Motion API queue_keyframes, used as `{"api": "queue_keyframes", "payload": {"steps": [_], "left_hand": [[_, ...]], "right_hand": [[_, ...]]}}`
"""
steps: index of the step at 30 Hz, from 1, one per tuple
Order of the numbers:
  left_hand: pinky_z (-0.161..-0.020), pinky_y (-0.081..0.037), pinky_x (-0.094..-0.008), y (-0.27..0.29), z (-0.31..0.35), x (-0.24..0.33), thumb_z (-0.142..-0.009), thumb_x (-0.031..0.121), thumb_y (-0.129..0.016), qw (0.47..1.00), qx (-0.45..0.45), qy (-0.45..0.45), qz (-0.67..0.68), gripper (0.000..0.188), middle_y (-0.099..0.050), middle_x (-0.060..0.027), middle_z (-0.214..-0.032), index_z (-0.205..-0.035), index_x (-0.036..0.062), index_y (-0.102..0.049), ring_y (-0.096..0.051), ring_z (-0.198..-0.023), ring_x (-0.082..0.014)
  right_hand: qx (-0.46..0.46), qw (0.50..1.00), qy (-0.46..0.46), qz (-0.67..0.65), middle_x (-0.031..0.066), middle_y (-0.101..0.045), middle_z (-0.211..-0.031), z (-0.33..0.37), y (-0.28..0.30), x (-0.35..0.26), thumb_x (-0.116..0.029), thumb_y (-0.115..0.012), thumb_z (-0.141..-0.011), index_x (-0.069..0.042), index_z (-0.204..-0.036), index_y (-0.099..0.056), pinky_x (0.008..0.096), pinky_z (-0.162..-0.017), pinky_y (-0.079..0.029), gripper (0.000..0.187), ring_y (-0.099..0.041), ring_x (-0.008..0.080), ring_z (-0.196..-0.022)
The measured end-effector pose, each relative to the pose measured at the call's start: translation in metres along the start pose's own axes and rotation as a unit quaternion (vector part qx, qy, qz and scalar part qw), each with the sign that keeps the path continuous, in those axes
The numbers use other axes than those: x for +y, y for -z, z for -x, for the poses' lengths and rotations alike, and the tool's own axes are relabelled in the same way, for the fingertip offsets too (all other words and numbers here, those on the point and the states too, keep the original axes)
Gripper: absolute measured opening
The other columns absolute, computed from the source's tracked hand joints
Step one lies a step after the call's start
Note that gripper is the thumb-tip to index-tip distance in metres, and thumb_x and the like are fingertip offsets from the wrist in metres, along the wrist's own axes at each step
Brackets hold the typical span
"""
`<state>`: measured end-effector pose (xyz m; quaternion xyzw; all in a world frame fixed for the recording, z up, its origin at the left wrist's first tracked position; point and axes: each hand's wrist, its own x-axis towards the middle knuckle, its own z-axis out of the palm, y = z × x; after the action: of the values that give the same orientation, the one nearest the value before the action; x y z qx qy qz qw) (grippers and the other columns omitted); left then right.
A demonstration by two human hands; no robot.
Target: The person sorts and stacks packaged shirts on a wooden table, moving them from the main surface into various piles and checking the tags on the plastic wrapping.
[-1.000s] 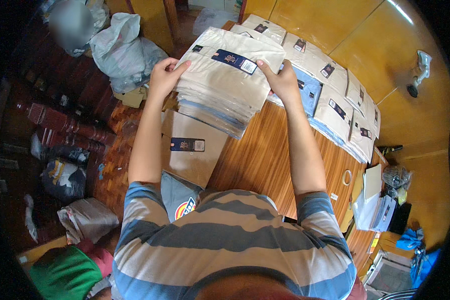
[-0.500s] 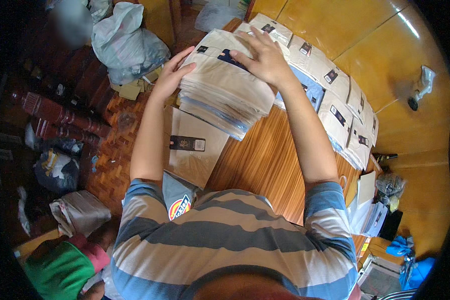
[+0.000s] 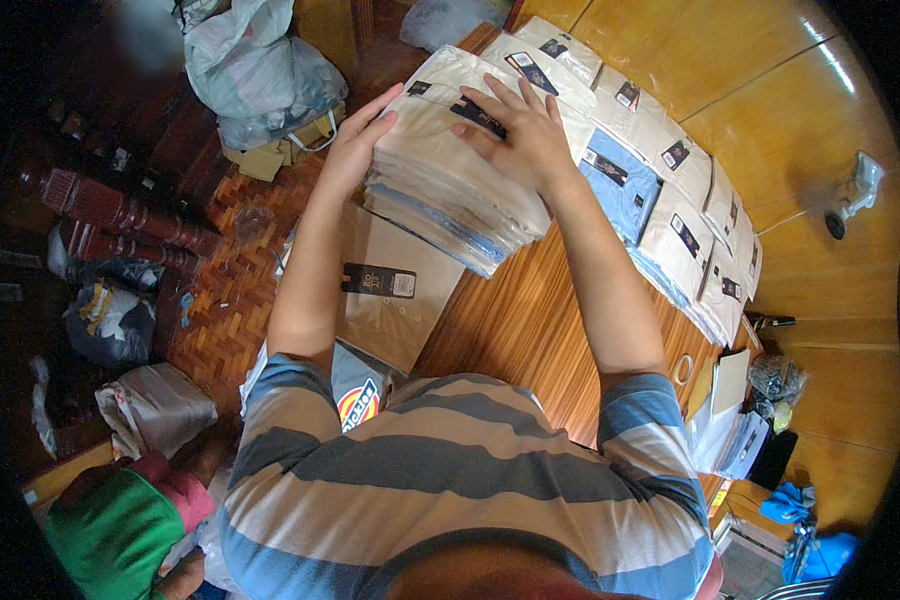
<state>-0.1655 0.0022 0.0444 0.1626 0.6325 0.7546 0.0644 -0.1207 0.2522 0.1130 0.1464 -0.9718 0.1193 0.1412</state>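
Observation:
A tall stack of folded garments (image 3: 440,175) in clear plastic packets stands at the far end of the table, mostly cream with some light blue lower down. My left hand (image 3: 362,148) rests against its left side, fingers stretched along the edge and thumb by the top corner. On the top packet lies my right hand (image 3: 522,138), fingers spread beside a dark tag (image 3: 478,115). Between my forearms, a larger beige packet (image 3: 425,325) with a dark label lies in front of the stack.
Rows of cream packets (image 3: 655,135) and a light blue packet (image 3: 615,185) line the wood-panelled wall. The striped wooden table (image 3: 530,320) has a tape roll (image 3: 683,369) at its right edge. Filled plastic bags (image 3: 260,80) stand on the floor. Someone in green (image 3: 115,530) is at lower left.
My right hand has slid slightly nearer and left across the top packet. More of the light blue packet shows beside my right wrist. My left hand stays at the stack's side.

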Motion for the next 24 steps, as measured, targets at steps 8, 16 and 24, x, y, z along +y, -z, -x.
{"api": "queue_keyframes", "payload": {"steps": [8, 16, 24], "left_hand": [[-0.111, -0.035, -0.0291, -0.004, 0.003, 0.006, -0.102, 0.022, -0.054, 1.000, 0.013, -0.003, -0.016, 0.046, -0.057, -0.0097, -0.144, -0.145, 0.0060, -0.055, -0.052, -0.130, -0.0189], [-0.112, -0.034, -0.0292, -0.006, 0.004, 0.008, -0.101, 0.022, -0.055, 1.000, 0.015, 0.005, -0.005, 0.046, -0.056, -0.0084, -0.145, -0.144, 0.0072, -0.056, -0.051, -0.132, -0.0183], [-0.113, -0.033, -0.0297, -0.007, 0.004, 0.012, -0.100, 0.023, -0.056, 1.000, 0.016, 0.013, -0.021, 0.045, -0.056, -0.0080, -0.146, -0.143, 0.0085, -0.058, -0.050, -0.134, -0.0188]], "right_hand": [[0.005, 1.000, -0.002, -0.008, 0.0079, -0.042, -0.159, 0.001, -0.006, 0.003, -0.070, -0.057, -0.089, -0.033, -0.142, -0.059, 0.0613, -0.122, -0.013, 0.065, -0.028, 0.0421, -0.150], [0.001, 1.000, -0.006, -0.023, 0.0078, -0.042, -0.159, 0.002, -0.010, 0.008, -0.075, -0.053, -0.088, -0.034, -0.142, -0.058, 0.0616, -0.122, -0.012, 0.068, -0.029, 0.0421, -0.149], [0.006, 1.000, -0.005, -0.030, 0.0074, -0.041, -0.159, 0.003, -0.014, 0.010, -0.074, -0.053, -0.088, -0.033, -0.142, -0.058, 0.0616, -0.122, -0.012, 0.068, -0.030, 0.0422, -0.148]]}}
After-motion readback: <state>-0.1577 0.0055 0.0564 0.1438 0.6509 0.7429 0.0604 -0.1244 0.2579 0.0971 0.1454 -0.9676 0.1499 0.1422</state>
